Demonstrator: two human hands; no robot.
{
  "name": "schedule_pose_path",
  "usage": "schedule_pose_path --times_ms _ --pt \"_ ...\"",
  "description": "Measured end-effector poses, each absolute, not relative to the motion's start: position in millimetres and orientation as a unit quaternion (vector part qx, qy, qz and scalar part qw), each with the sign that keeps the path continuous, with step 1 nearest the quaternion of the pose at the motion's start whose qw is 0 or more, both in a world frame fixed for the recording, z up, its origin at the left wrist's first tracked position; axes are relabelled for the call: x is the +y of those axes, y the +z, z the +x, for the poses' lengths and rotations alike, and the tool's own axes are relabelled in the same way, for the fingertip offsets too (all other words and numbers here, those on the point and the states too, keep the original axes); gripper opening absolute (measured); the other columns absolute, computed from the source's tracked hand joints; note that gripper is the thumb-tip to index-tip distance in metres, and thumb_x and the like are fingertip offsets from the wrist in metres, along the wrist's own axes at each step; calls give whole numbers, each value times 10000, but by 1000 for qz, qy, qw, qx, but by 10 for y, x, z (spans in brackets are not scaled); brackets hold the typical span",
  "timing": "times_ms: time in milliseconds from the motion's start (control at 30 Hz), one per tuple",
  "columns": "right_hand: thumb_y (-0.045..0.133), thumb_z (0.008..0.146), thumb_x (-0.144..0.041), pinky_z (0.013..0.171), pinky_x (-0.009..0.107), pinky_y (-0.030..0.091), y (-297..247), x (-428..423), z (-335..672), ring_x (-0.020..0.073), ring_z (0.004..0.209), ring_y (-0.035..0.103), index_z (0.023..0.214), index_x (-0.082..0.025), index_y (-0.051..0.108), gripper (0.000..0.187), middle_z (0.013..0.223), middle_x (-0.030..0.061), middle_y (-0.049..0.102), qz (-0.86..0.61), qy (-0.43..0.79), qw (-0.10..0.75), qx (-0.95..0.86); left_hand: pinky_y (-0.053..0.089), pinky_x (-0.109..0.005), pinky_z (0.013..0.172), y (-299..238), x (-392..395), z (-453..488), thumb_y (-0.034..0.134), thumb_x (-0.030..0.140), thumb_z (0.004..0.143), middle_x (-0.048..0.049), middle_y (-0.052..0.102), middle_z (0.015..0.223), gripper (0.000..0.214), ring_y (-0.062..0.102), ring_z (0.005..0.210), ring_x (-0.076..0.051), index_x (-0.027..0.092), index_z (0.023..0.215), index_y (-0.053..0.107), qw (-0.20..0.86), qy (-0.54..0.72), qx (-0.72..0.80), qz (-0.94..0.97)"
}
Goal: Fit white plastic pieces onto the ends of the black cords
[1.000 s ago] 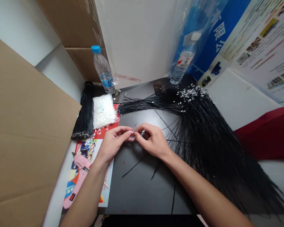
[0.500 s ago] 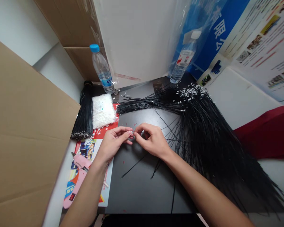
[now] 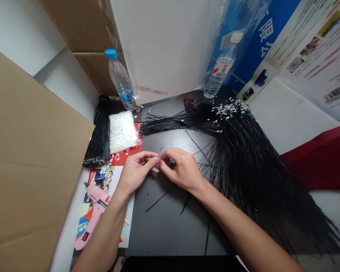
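Both hands meet low over the black mat (image 3: 164, 226) — left hand (image 3: 136, 172) pinches a tiny white piece (image 3: 158, 159) between thumb and forefinger; right hand (image 3: 181, 170) is closed on the end of a thin black wire (image 3: 167, 161), tip to tip with it. Step reads as seating the wire end in the piece — calls for fine alignment and a steady pinch. Heap of black wires (image 3: 252, 162) lies right, bag of white pieces (image 3: 122, 131) left

Bright, even light falls from above me, with soft shadows. Wide-angle bending warps my view's edges; focus stays sharp centrally.
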State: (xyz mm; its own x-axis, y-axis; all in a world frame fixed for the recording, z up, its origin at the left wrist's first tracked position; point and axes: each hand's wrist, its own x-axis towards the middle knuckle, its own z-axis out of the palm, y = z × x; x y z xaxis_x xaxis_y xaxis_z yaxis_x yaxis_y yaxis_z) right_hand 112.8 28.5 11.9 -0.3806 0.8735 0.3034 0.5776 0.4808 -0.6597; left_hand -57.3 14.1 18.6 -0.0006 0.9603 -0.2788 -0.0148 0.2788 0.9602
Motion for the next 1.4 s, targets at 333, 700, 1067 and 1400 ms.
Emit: schedule_pose_path --times_ms 333,700,1067,1400 --pt "565 867 -213 636 239 387 63 279 1090 109 636 530 773 -183 612 109 751 11 670 -448 252 346 -785 592 -283 727 174 142 -553 828 342 692 -41 746 768 250 700 691 -154 150 829 744 555 445 560 423" --pt "577 826 -227 597 224 352 36 308 1041 97 601 492 690 -187 553 144 687 -8 622 -469 280 334 -768 568 -280 674 180 124 -533 781 291 722 -55 758 758 169 710 694 -184 161 825 748 516 420 592 456" --pt "585 803 -177 592 210 389 54 305 1031 87 579 519 695 -169 609 111 659 -12 639 -477 338 348 -732 597 -293 684 151 105 -496 754 263 757 -60 762 775 133 722 682 -182 157 837 745 488 428 603 464" --pt "575 778 -166 584 211 392 34 313 1037 92 591 519 723 -173 601 61 684 -8 639 -467 346 362 -729 600 -280 738 169 140 -561 787 275 729 -53 769 849 212 718 714 -147 143 885 732 566 432 564 418"
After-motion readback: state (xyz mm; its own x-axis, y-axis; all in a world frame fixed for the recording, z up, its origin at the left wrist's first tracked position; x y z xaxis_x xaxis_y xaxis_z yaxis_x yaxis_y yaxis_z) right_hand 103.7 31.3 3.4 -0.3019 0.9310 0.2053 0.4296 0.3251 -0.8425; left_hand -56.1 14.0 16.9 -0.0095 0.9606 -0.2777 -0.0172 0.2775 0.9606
